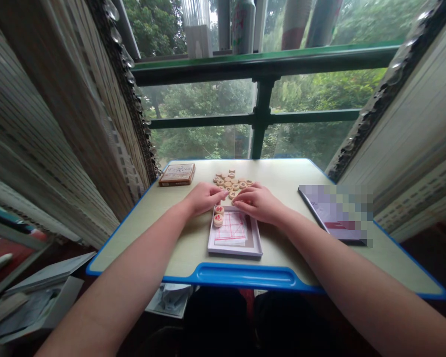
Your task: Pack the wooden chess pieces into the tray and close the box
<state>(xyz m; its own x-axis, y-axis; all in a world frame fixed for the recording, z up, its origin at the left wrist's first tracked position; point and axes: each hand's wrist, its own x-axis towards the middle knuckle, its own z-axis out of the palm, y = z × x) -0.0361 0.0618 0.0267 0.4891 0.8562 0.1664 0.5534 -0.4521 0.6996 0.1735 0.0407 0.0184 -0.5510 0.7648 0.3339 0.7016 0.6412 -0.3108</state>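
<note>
Loose round wooden xiangqi pieces (235, 187) lie in a cluster on the table beyond my hands. My left hand (205, 198) is at the cluster's near left side, thumb and fingers drawn together; whatever lies between the fingertips is hidden. On the other side, my right hand (259, 202) has its fingers curled down by the back edge of a shallow white box tray (235, 253). A folded paper board with red lines (232, 232) rests in the tray. Two pieces with red characters, a upper piece (219, 210) and a lower piece (218, 220), sit at its left side.
A small brown box (177, 174) lies at the table's back left. A dark-edged flat box lid (329, 218), partly blurred out, lies at the right. The table (148, 243) has a blue rim and stands against a window with green rails (262, 109). Curtains hang on both sides.
</note>
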